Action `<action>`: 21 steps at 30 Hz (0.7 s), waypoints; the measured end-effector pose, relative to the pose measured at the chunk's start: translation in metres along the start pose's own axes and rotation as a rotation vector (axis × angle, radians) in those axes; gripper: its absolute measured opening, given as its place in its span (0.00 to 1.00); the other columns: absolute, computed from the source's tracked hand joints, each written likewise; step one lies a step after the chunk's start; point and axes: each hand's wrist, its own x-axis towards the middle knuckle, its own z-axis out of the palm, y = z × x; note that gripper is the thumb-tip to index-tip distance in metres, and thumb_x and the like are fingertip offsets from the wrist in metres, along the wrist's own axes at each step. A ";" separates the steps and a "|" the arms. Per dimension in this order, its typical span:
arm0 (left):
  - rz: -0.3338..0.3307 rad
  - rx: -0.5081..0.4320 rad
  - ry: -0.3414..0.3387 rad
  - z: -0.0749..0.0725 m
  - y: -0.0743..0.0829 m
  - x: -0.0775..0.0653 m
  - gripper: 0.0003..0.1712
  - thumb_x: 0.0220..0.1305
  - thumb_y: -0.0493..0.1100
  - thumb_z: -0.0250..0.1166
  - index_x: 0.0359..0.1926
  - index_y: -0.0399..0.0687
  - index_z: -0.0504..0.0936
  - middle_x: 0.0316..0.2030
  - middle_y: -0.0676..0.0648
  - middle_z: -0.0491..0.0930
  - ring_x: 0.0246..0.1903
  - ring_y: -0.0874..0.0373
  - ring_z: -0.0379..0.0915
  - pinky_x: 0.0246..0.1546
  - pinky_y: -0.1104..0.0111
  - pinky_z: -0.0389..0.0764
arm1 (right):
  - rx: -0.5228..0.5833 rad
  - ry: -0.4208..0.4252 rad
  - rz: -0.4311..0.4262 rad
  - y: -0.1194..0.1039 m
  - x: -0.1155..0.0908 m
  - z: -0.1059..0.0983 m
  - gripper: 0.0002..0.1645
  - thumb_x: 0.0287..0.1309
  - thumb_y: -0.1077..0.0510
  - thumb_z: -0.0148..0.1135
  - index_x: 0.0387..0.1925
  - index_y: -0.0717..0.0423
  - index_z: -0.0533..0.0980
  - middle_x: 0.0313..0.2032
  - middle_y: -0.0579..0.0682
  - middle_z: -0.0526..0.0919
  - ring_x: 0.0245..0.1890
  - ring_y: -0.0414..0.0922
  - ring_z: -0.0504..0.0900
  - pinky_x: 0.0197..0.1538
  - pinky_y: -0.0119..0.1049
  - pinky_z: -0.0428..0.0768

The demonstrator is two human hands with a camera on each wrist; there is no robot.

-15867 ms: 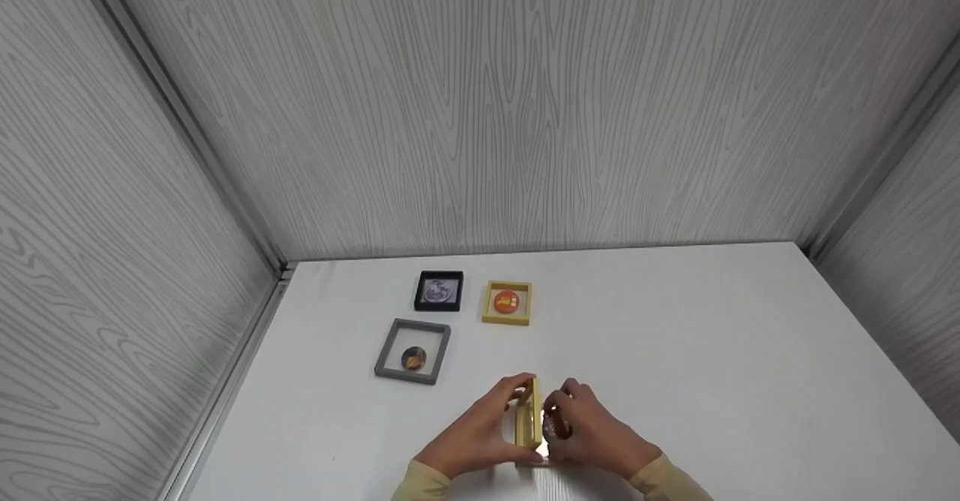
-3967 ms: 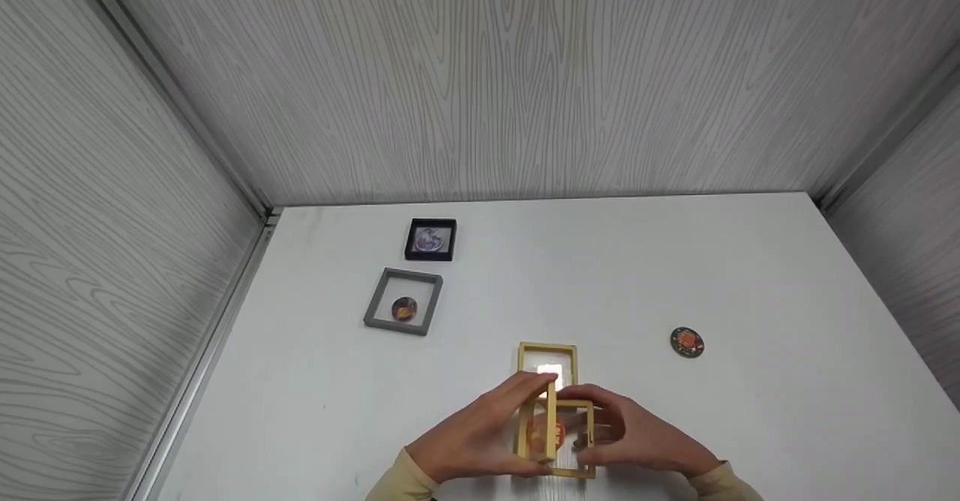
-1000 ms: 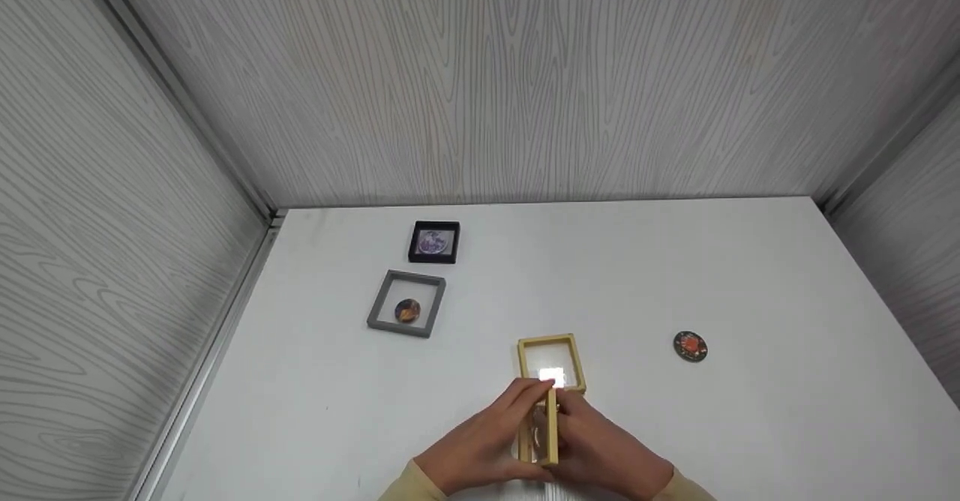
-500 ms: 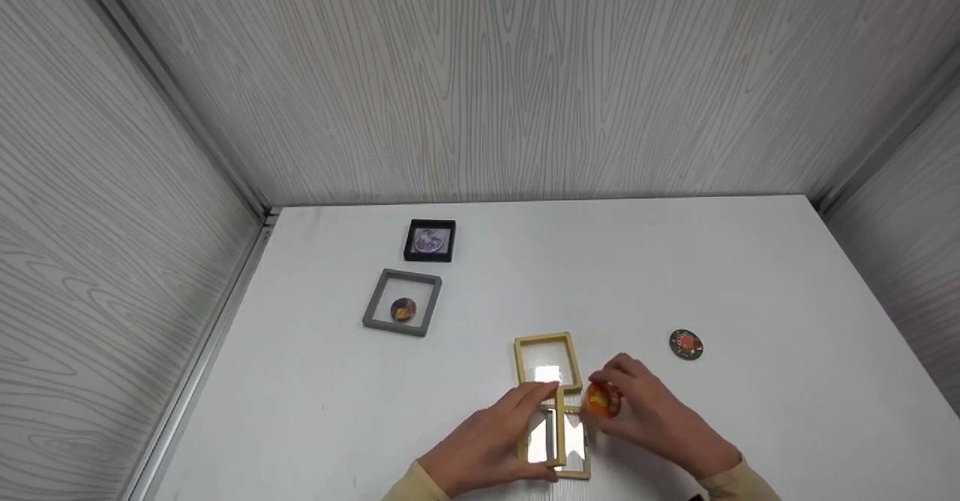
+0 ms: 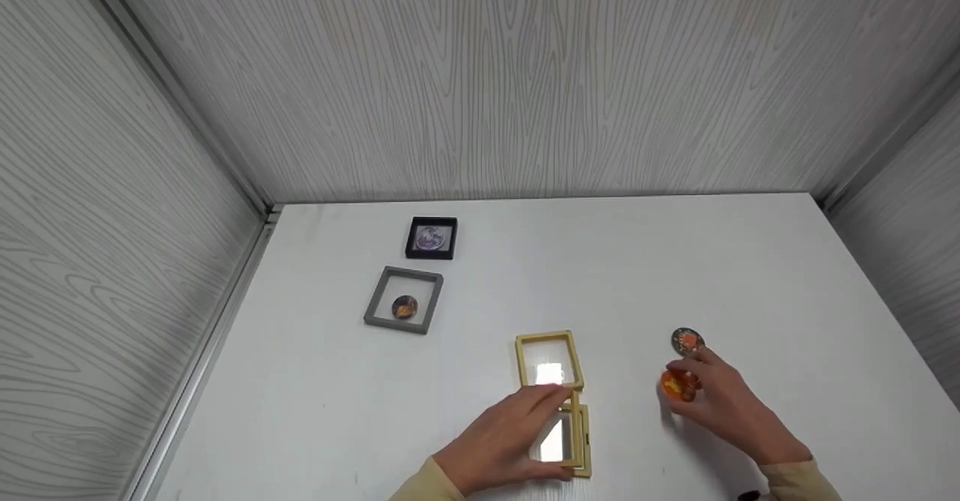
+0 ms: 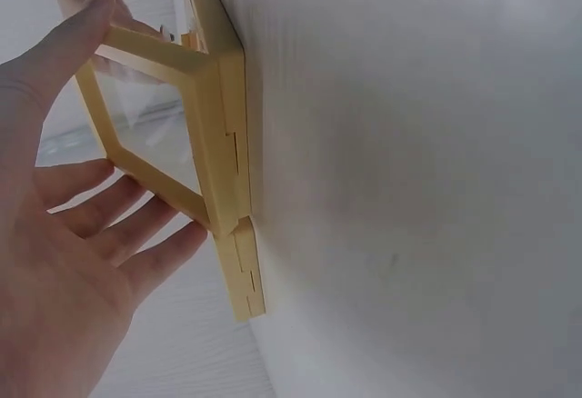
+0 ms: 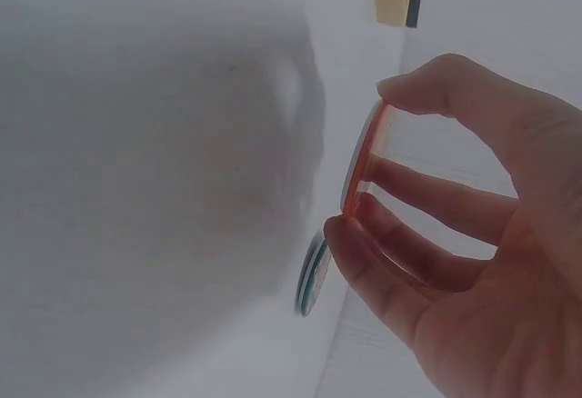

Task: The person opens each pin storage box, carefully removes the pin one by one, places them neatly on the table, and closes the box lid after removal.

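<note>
Panels [image 5: 480, 81] patterned with gray wood grain rise behind and to either side of a white table [image 5: 615, 276], where a person in pale yellow sleeves [image 5: 429, 483] handles small frames and discs with two bare hands. The left hand [image 5: 502, 437] grips the raised half of a hinged yellow frame [image 5: 576, 433], thumb on the near edge and fingers along the far one. The right hand [image 5: 724, 407], well apart, pinches an orange disc [image 5: 675, 386] by its rim between thumb and fingers. The hinged yellow frame, with clear film across its raised half, stands tilted up in the left hand while its other half lies on the tabletop. A gray frame [image 5: 396, 326] rests flat farther back and to the left. A second yellow frame [image 5: 546, 355] lies just beyond the hinged one, light glaring off its film; whether the two touch is hard to tell. A black frame [image 5: 429, 254] with a purple-and-white round design sits near the back panel. The orange disc is held tilted near a dark disc [image 5: 686, 340] with a red center, which rests on the table. A smaller dark-and-orange disc [image 5: 405, 307] shows inside the gray frame, toward its near edge.
</note>
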 end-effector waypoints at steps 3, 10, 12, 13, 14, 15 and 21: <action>0.029 0.047 0.006 0.002 0.000 0.002 0.58 0.53 0.75 0.62 0.75 0.47 0.56 0.68 0.51 0.66 0.67 0.60 0.64 0.67 0.66 0.71 | -0.010 0.001 0.046 0.008 -0.001 0.000 0.21 0.46 0.59 0.75 0.45 0.60 0.82 0.41 0.51 0.76 0.37 0.40 0.76 0.37 0.30 0.82; 0.067 0.116 0.006 0.007 0.002 0.005 0.51 0.57 0.76 0.58 0.70 0.49 0.64 0.66 0.51 0.68 0.66 0.59 0.65 0.66 0.65 0.72 | -0.035 0.003 0.079 0.017 -0.003 0.001 0.23 0.46 0.58 0.75 0.45 0.62 0.81 0.41 0.54 0.76 0.42 0.46 0.77 0.42 0.40 0.84; 0.074 0.128 0.012 0.008 0.003 0.006 0.49 0.56 0.76 0.58 0.69 0.50 0.66 0.65 0.52 0.69 0.65 0.59 0.65 0.65 0.64 0.73 | -0.046 0.016 0.072 0.018 -0.002 0.001 0.22 0.46 0.58 0.75 0.45 0.62 0.82 0.40 0.54 0.77 0.41 0.46 0.77 0.41 0.40 0.83; 0.077 0.137 0.013 0.008 0.003 0.006 0.48 0.56 0.76 0.58 0.68 0.51 0.66 0.64 0.52 0.69 0.65 0.59 0.65 0.64 0.64 0.73 | -0.053 0.024 0.070 0.019 -0.002 0.001 0.21 0.46 0.58 0.75 0.44 0.62 0.82 0.40 0.54 0.77 0.41 0.47 0.76 0.41 0.40 0.83; 0.079 0.145 0.014 0.009 0.004 0.007 0.47 0.56 0.76 0.58 0.67 0.51 0.67 0.64 0.52 0.70 0.65 0.58 0.66 0.64 0.64 0.73 | -0.059 0.030 0.068 0.020 -0.002 0.002 0.21 0.46 0.58 0.75 0.44 0.62 0.82 0.40 0.54 0.77 0.41 0.47 0.76 0.41 0.40 0.83; 0.081 0.152 0.014 0.010 0.004 0.007 0.47 0.56 0.76 0.58 0.67 0.52 0.67 0.63 0.52 0.70 0.65 0.58 0.66 0.64 0.64 0.73 | -0.061 0.033 0.068 0.021 -0.002 0.002 0.21 0.46 0.58 0.75 0.44 0.62 0.82 0.40 0.55 0.77 0.42 0.47 0.76 0.41 0.41 0.83; 0.087 0.203 -0.012 0.013 0.004 0.009 0.46 0.55 0.75 0.59 0.66 0.51 0.68 0.62 0.52 0.71 0.64 0.58 0.67 0.63 0.65 0.72 | -0.054 0.040 0.069 0.023 -0.003 0.003 0.21 0.47 0.58 0.74 0.44 0.62 0.83 0.42 0.56 0.77 0.43 0.49 0.75 0.42 0.43 0.83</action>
